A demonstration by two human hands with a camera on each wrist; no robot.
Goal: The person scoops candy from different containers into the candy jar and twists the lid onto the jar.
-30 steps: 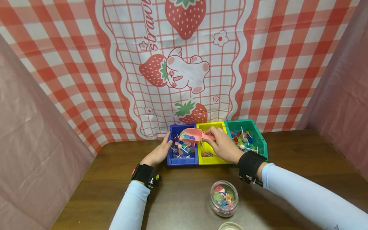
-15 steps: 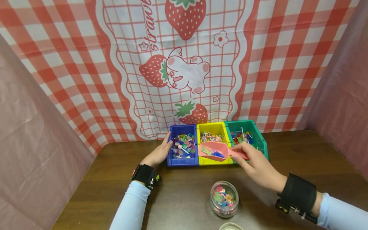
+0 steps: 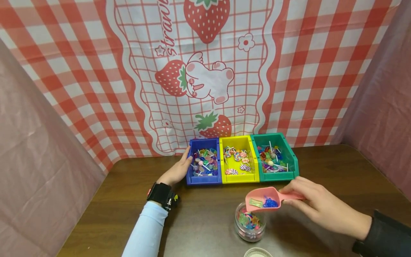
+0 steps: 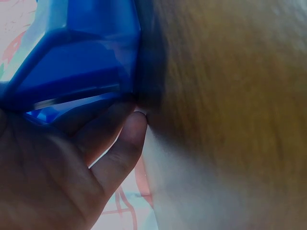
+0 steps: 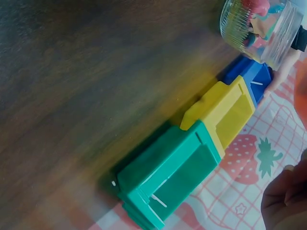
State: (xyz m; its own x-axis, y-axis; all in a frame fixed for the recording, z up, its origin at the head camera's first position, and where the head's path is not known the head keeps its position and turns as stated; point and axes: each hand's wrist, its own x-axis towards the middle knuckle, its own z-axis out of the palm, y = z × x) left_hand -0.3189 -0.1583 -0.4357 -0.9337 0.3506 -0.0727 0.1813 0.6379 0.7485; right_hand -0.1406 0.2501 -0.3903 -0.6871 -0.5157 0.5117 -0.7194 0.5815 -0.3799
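checked red-and-white cloth [image 3: 305,71] hangs behind a brown wooden table [image 3: 128,200].

head view: the right hand [image 3: 330,205] pinches the handle of the pink scoop [image 3: 264,192] between thumb and fingers. the scoop's long axis runs roughly sideways, its bowl left of the fingers, bearing a pale green piece [image 3: 255,203] and a blue piece [image 3: 270,203]. its lip overlaps the far rim of the glass jar [image 3: 250,235], which sits left of the right fingers and nearer the body; height clearance cannot be told. in judgement, the governing relation is scoop lip to jar mouth, the right hand being nearer. the left hand [image 3: 174,173] rests, fingers extended, against the outer side of the blue bin [image 3: 203,179], well apart from the jar.

left wrist view: thumb and fingers lie at the blue bin's edge, fingers partly hidden; no other object is seen held.

right wrist view: the jar shows at upper right, part of the right hand at lower right; the frame cuts off the grip.
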